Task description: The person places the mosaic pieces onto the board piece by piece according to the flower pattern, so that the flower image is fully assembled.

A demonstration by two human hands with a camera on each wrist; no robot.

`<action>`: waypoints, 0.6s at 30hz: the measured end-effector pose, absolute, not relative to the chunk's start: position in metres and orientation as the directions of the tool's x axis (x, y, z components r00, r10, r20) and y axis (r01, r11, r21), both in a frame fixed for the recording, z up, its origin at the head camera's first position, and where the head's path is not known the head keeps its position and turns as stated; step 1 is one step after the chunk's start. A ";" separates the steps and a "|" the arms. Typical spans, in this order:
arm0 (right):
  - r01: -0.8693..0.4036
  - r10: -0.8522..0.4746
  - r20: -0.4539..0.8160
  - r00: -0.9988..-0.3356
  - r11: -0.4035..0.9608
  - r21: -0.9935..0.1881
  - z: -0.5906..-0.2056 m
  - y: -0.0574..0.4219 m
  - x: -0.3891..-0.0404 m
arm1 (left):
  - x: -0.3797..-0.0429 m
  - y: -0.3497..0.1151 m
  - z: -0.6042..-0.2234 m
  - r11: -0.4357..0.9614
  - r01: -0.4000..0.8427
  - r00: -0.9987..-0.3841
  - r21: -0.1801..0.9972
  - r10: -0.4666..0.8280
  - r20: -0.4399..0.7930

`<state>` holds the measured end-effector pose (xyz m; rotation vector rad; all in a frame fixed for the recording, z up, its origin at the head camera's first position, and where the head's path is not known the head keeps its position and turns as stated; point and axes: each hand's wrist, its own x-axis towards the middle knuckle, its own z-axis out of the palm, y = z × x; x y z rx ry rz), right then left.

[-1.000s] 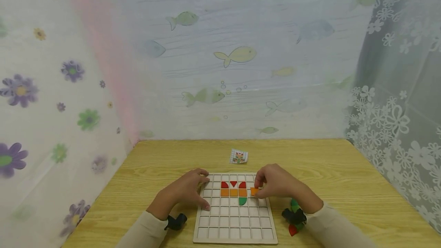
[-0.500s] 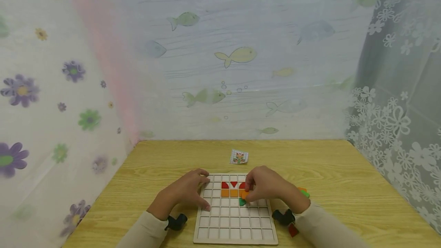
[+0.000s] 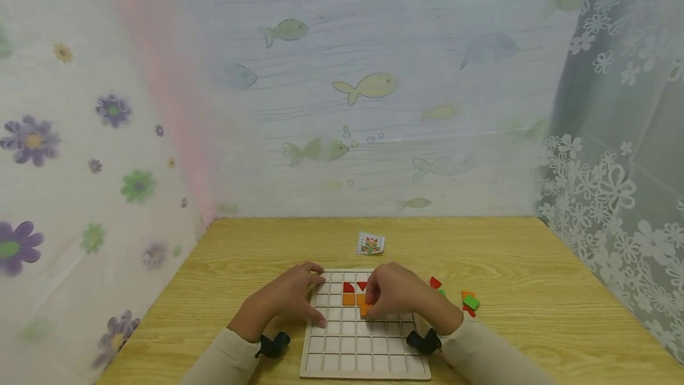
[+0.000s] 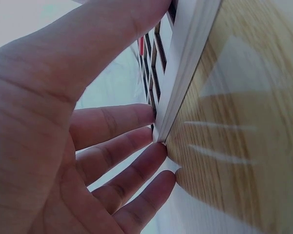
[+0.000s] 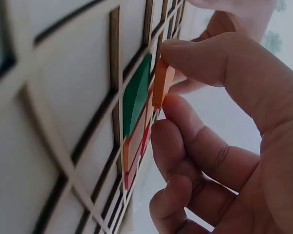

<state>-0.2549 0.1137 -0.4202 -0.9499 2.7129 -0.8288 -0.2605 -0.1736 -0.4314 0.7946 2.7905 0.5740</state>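
A wooden grid board [image 3: 365, 363] lies on the table in front of me. My left hand [image 3: 288, 296] rests at its left edge, thumb and fingers spread; in the left wrist view the fingertips [image 4: 145, 114] touch the frame. Above the middle of the grid, my right hand [image 3: 401, 294] pinches an orange tile [image 5: 161, 83] between thumb and forefinger. Placed tiles include a red quarter-round tile [image 3: 348, 287], a red triangle tile [image 3: 362, 285] and an orange square tile [image 3: 348, 299]. A green tile [image 5: 136, 100] sits in a cell, hidden from the head view by the right hand.
Behind the board lies a small printed pattern card [image 3: 370, 243]. Loose tiles are on the table to the right, among them a green tile [image 3: 471, 302] and a red tile [image 3: 435, 283]. Patterned curtains surround the wooden table [image 3: 256, 242].
My right hand has moved left across the board with the orange tile, from its right side to the middle. The loose tiles at right have come into view. My left hand stays put.
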 end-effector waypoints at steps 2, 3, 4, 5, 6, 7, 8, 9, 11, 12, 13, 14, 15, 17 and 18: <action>-0.521 -0.609 0.030 -0.793 0.651 -0.552 -0.421 0.111 -0.254 | -0.260 -0.174 -0.431 0.783 0.466 -0.841 0.412 0.537 -0.070; -0.519 -0.608 0.027 -0.794 0.653 -0.552 -0.421 0.110 -0.254 | -0.260 -0.174 -0.431 0.784 0.464 -0.842 0.413 0.536 -0.070; -0.514 -0.605 0.021 -0.796 0.656 -0.553 -0.422 0.109 -0.253 | -0.260 -0.173 -0.431 0.785 0.463 -0.843 0.411 0.534 -0.069; -0.510 -0.604 0.018 -0.796 0.655 -0.557 -0.422 0.109 -0.253 | -0.260 -0.173 -0.431 0.787 0.462 -0.844 0.409 0.531 -0.070; -0.507 -0.604 0.015 -0.797 0.656 -0.559 -0.422 0.108 -0.252 | -0.260 -0.173 -0.430 0.788 0.460 -0.845 0.408 0.530 -0.070; -0.502 -0.601 0.012 -0.799 0.657 -0.562 -0.422 0.108 -0.252 | -0.259 -0.173 -0.430 0.790 0.459 -0.846 0.407 0.528 -0.071; -0.498 -0.598 0.008 -0.801 0.659 -0.564 -0.422 0.108 -0.252 | -0.259 -0.173 -0.430 0.791 0.456 -0.847 0.407 0.526 -0.072; -0.495 -0.597 0.005 -0.802 0.660 -0.565 -0.422 0.107 -0.252 | -0.259 -0.172 -0.430 0.793 0.455 -0.848 0.406 0.524 -0.073; -0.489 -0.595 -0.001 -0.804 0.662 -0.568 -0.422 0.107 -0.252 | -0.259 -0.172 -0.429 0.795 0.453 -0.850 0.404 0.522 -0.075; -0.486 -0.594 -0.005 -0.805 0.664 -0.568 -0.422 0.108 -0.253 | -0.259 -0.172 -0.429 0.797 0.453 -0.850 0.400 0.521 -0.076; -0.484 -0.594 -0.008 -0.804 0.664 -0.570 -0.422 0.108 -0.253 | -0.259 -0.171 -0.429 0.799 0.451 -0.851 0.398 0.519 -0.078; -0.484 -0.595 -0.010 -0.804 0.664 -0.570 -0.422 0.108 -0.253 | -0.259 -0.171 -0.429 0.801 0.449 -0.852 0.396 0.517 -0.080; -0.485 -0.597 -0.010 -0.803 0.662 -0.572 -0.423 0.108 -0.254 | -0.259 -0.171 -0.429 0.803 0.449 -0.853 0.393 0.516 -0.081; -0.487 -0.600 -0.011 -0.800 0.660 -0.572 -0.423 0.109 -0.254 | -0.259 -0.171 -0.429 0.805 0.448 -0.853 0.388 0.515 -0.082; -0.489 -0.601 -0.010 -0.799 0.660 -0.571 -0.424 0.109 -0.255 | -0.259 -0.171 -0.429 0.806 0.446 -0.854 0.388 0.513 -0.084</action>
